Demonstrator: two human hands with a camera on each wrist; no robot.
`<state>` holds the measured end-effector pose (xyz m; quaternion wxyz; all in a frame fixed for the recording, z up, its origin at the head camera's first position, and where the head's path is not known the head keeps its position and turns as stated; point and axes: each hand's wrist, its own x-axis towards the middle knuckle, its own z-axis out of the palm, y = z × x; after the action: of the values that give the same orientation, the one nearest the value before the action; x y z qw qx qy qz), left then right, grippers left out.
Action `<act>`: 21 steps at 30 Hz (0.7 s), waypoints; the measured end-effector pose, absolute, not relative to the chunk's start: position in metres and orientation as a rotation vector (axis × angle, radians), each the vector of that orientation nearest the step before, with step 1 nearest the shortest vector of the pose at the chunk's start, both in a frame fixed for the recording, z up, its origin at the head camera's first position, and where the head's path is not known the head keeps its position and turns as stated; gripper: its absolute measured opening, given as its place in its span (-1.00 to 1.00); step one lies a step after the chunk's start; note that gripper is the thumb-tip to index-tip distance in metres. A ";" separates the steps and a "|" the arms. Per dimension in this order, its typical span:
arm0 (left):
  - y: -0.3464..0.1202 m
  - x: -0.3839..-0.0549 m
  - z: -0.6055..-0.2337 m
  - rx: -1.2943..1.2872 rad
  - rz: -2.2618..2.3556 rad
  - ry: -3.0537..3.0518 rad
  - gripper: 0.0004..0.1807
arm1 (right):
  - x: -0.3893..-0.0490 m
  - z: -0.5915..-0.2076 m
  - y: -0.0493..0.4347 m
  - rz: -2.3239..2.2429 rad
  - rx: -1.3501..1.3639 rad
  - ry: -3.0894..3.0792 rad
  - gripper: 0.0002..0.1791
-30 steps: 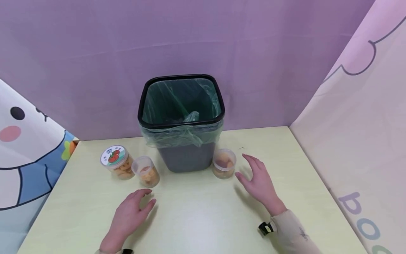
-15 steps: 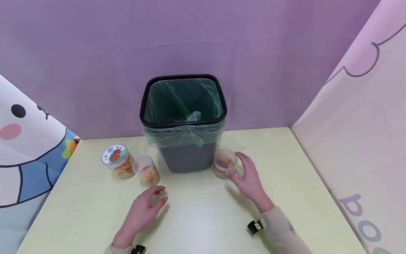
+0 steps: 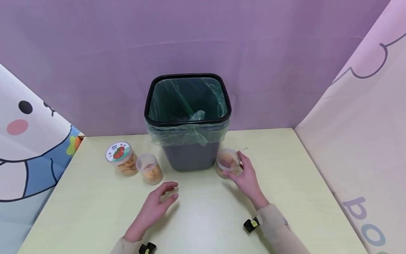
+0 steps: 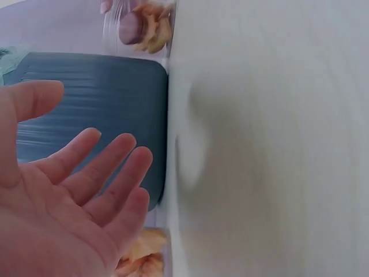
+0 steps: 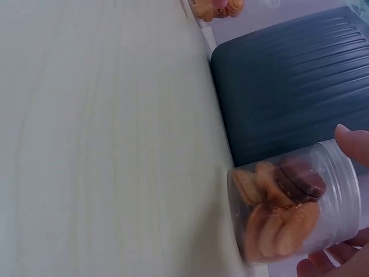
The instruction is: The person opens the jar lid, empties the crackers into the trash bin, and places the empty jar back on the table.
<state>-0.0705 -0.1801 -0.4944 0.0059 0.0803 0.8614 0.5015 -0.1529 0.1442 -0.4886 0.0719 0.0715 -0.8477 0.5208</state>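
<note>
My right hand (image 3: 246,179) has its thumb and fingers round the rim of an open clear plastic jar (image 3: 226,172) at the bin's right foot. Inside this jar, cookies (image 5: 279,228) and one dark brown piece (image 5: 301,180) show in the right wrist view. With fingers spread and slightly bent, my left hand (image 3: 155,206) hovers over the table, holding nothing. Beyond it stands a second lidless jar (image 3: 151,172) of orange-brown snacks. Left of that is a jar (image 3: 125,162) whose white and teal lid bears a tomato picture.
A grey bin (image 3: 191,157) with a black rim and a thin green bag stands at the table's back, between the jars. Behind it hangs a purple cloth (image 3: 190,35). Printed cloths flank the pale table (image 3: 203,218) on both sides.
My right hand has moved left onto the open jar and taken hold of its rim. My left hand has shifted right and slightly forward. The view has turned slightly.
</note>
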 end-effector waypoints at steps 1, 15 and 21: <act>-0.179 -0.071 -0.495 0.253 1.585 2.683 -0.63 | -0.153 -0.489 0.143 1.572 0.206 -2.542 0.12; -0.161 -0.074 -0.500 0.269 1.706 2.542 -0.47 | -0.159 -0.492 0.138 1.697 0.075 -2.509 0.08; -0.158 -0.075 -0.497 0.311 1.702 2.504 -0.38 | -0.157 -0.492 0.138 1.747 0.043 -2.498 0.08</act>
<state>-0.0748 -0.1579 -0.4971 0.0489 0.1021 0.8216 0.5586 -0.1566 0.1382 -0.4921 0.0464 0.0142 -0.8186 0.5723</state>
